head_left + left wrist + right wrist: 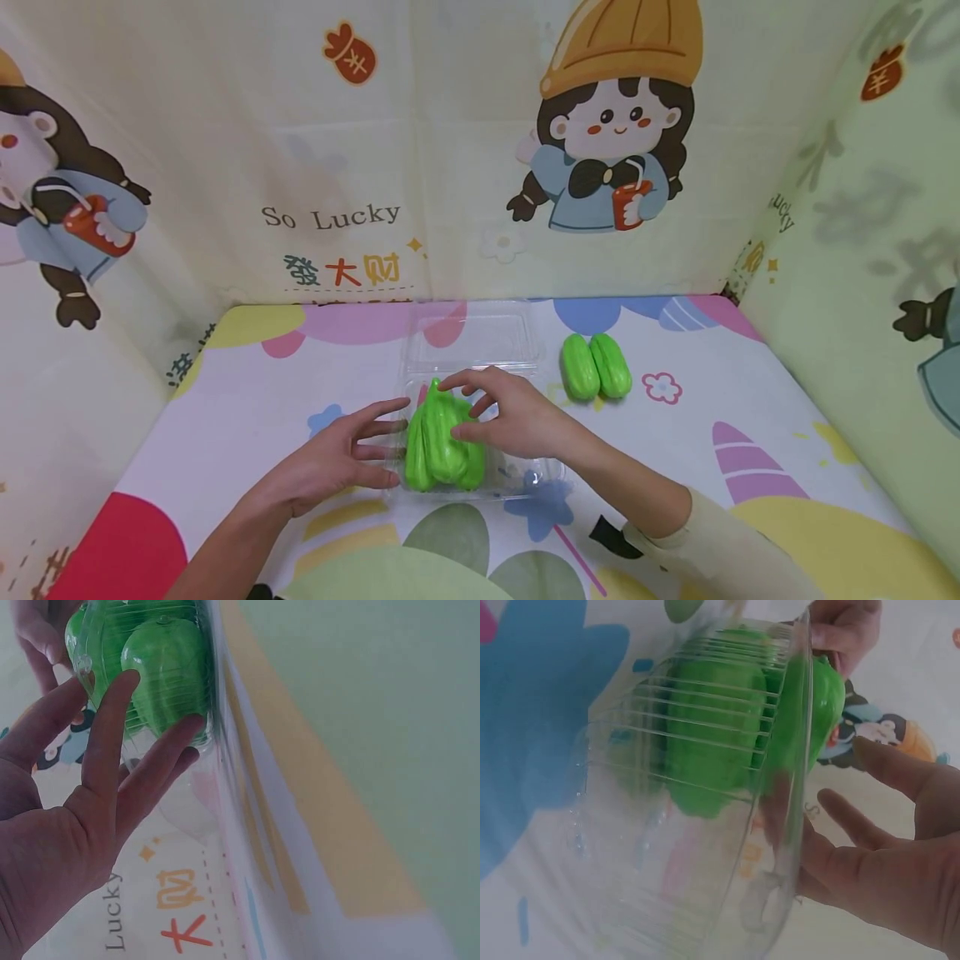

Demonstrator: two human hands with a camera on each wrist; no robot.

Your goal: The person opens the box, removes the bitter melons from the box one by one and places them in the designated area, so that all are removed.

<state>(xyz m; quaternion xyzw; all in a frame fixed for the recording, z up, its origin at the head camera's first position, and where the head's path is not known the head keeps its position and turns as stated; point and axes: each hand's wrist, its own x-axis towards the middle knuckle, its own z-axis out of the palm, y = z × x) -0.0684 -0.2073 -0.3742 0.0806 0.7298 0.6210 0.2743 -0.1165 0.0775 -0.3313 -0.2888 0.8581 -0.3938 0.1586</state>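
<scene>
A clear plastic box [517, 493] sits on the table with several glossy green, ribbed, gourd-like pieces [446, 446] in its left part. One piece lies on top of the others, its narrow tip pointing away. My left hand [337, 458] is at the box's left side, fingers spread; in the left wrist view its fingertips [129, 681] are against or very near the clear wall. Above the pile hovers my right hand [517, 417], thumb and fingers apart and loosely bent. The right wrist view shows nothing between its fingers [847, 817].
The box's clear lid [472, 337] lies folded back behind it. Two more green pieces [581, 367] lie side by side on the patterned tablecloth [247, 417], right of the lid. Printed cloth walls [450, 167] enclose the table at the back and both sides.
</scene>
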